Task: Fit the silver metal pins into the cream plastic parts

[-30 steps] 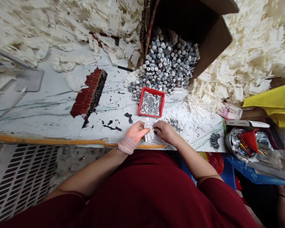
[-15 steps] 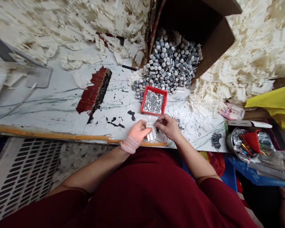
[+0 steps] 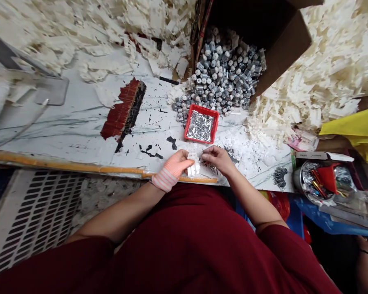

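Note:
My left hand [image 3: 173, 168], in an orange and grey striped glove, grips a small white plastic part [image 3: 193, 165] near the front edge of the table. Just right of that part is my bare right hand [image 3: 217, 158], fingers bent and thumb against forefinger; whatever may be between them is too small to make out. Beneath the right hand lie loose metal pins [image 3: 214, 169], partly covered by it. A red square tray [image 3: 216, 125] full of shiny metal pins stands right behind both hands.
Behind the tray, many grey-and-white cylindrical parts [image 3: 223, 77] spill from a cardboard box [image 3: 290, 51]. Heaps of cream plastic pieces [image 3: 334, 69] lie around. A worn red-brown block [image 3: 122, 110] sits left. A metal bowl [image 3: 299, 179] holds tools at right; a co-worker's arm [image 3: 367, 261] shows lower right.
The white part has turned in my left hand and looks more upright. My right hand has shifted slightly right, away from it. The whole view has moved a little.

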A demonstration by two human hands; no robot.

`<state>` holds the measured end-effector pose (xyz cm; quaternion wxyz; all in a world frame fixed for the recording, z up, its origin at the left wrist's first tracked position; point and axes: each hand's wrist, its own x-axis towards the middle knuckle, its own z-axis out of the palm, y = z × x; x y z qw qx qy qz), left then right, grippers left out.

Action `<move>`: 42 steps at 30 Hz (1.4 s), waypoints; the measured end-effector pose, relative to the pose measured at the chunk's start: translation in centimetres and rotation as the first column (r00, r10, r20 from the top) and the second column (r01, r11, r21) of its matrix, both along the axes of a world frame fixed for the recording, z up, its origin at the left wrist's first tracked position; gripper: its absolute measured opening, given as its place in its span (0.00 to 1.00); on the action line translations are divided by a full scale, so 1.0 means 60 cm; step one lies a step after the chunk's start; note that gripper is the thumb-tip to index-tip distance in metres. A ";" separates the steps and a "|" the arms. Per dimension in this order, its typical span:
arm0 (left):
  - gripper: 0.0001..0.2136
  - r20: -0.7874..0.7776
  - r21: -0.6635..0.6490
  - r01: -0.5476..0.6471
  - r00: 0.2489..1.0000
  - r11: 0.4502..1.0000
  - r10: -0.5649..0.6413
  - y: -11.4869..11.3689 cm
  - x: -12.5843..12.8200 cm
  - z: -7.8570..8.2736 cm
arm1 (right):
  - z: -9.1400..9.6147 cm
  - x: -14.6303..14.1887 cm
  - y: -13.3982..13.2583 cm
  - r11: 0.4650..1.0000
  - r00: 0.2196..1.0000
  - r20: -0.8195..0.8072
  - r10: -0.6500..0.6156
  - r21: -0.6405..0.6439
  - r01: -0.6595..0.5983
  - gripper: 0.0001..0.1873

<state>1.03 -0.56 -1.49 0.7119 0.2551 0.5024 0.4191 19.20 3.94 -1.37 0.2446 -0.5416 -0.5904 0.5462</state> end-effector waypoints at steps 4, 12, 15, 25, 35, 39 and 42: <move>0.18 0.026 -0.043 -0.012 1.000 0.999 0.013 -0.005 -0.019 0.004 | -0.009 0.010 -0.012 0.952 0.896 0.431 0.107 0.217 -0.218 0.07; 0.13 -0.111 -0.038 -0.006 0.994 0.999 0.002 -0.016 -0.010 0.006 | -0.035 -0.011 -0.045 0.832 0.627 0.771 0.109 0.274 -0.482 0.10; 0.12 -0.220 -0.009 0.036 0.975 0.999 -0.037 -0.013 -0.002 0.000 | -0.028 -0.008 -0.045 0.864 0.704 0.706 0.080 0.302 -0.402 0.09; 0.09 -0.368 0.037 0.123 0.924 0.992 -0.101 -0.004 0.015 0.012 | 0.039 -0.015 -0.040 0.962 0.937 0.322 0.134 0.185 -0.201 0.06; 0.09 -0.163 -0.051 0.114 0.979 0.992 -0.121 0.006 0.022 0.043 | 0.015 0.027 0.001 0.947 0.891 0.429 0.148 0.199 -0.253 0.09; 0.08 -0.178 -0.080 0.102 0.977 0.992 -0.115 0.013 0.028 0.044 | -0.005 0.086 0.069 0.892 0.582 0.755 -0.302 0.440 -0.108 0.12; 0.08 -0.197 -0.064 0.108 0.973 0.992 -0.119 0.016 0.030 0.035 | -0.018 0.103 0.087 0.878 0.447 0.850 -0.278 0.414 -0.240 0.11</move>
